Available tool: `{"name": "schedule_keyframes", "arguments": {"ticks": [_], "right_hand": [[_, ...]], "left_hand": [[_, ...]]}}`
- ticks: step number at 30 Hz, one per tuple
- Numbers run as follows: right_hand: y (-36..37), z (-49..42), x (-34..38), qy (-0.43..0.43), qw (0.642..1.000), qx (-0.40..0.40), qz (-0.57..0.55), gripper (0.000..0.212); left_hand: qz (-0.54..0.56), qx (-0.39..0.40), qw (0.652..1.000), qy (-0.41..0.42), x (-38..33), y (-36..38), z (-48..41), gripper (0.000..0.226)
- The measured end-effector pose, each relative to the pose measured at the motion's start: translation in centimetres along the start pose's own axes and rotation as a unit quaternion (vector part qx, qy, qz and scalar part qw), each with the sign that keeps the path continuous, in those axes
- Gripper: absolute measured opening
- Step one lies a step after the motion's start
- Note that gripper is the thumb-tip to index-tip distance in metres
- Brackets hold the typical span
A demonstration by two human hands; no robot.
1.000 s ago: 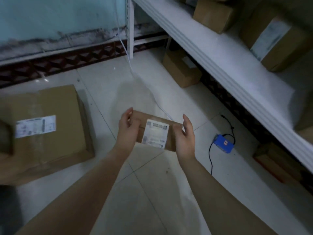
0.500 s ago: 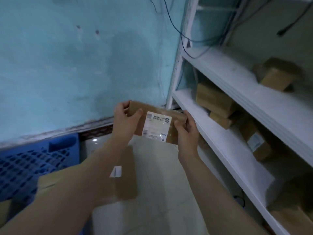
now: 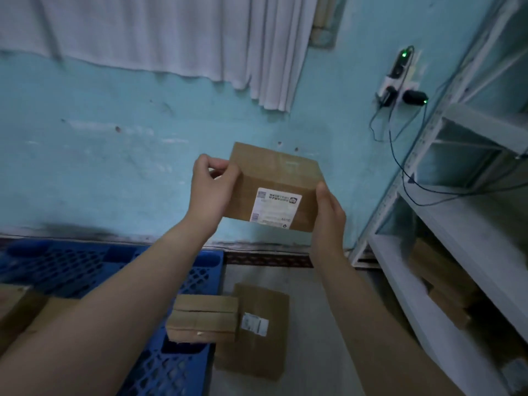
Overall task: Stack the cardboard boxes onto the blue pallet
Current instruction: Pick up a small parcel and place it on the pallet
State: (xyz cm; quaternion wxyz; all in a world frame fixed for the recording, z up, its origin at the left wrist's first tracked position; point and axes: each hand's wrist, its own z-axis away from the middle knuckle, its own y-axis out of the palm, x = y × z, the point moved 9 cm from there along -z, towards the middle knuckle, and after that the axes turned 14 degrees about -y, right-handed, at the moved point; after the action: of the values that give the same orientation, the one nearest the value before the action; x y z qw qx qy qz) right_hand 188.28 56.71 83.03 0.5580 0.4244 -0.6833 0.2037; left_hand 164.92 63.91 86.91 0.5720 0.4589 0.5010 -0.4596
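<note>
I hold a small cardboard box (image 3: 275, 178) with a white label up in front of the turquoise wall. My left hand (image 3: 211, 190) grips its left end, fingers curled over the top corner. My right hand (image 3: 328, 215) grips its right end, thumb on the near face. The blue pallet (image 3: 85, 270) lies on the floor at lower left, partly hidden by my left forearm. A small cardboard box (image 3: 204, 318) sits on the pallet's right edge. A larger labelled box (image 3: 263, 332) lies on the floor just right of the pallet. More cardboard (image 3: 14, 307) shows at the far left on the pallet.
A white metal shelf rack (image 3: 445, 252) stands at the right, with boxes (image 3: 440, 284) on its lower level. A power strip (image 3: 397, 78) with plugs and hanging cables is on the wall. A white curtain (image 3: 160, 35) hangs at the top.
The view has swung up and left from the floor to the wall and pallet. Both hands still hold the same labelled box, which is now raised higher and tilted.
</note>
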Motion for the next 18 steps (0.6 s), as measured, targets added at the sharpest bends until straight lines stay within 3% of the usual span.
{"name": "schedule_keyframes", "arguments": {"ticks": [6,13,18], "right_hand": [[13.1,4.9,-1.0,0.018,0.998,0.061,0.009,0.010],[30.3,13.8,-7.5,0.044,0.989,0.137,0.025,0.030],[37.0,19.8,-14.8,0.094,0.980,0.175,0.029,0.042]], "left_hand": [[0.034,-0.043,0.998,-0.013,-1.0,-14.4,-2.9,0.020],[-0.037,-0.079,0.995,-0.051,3.6,-34.3,-8.6,0.034],[-0.082,-0.062,0.992,-0.078,9.2,-42.2,-11.5,0.030]]}}
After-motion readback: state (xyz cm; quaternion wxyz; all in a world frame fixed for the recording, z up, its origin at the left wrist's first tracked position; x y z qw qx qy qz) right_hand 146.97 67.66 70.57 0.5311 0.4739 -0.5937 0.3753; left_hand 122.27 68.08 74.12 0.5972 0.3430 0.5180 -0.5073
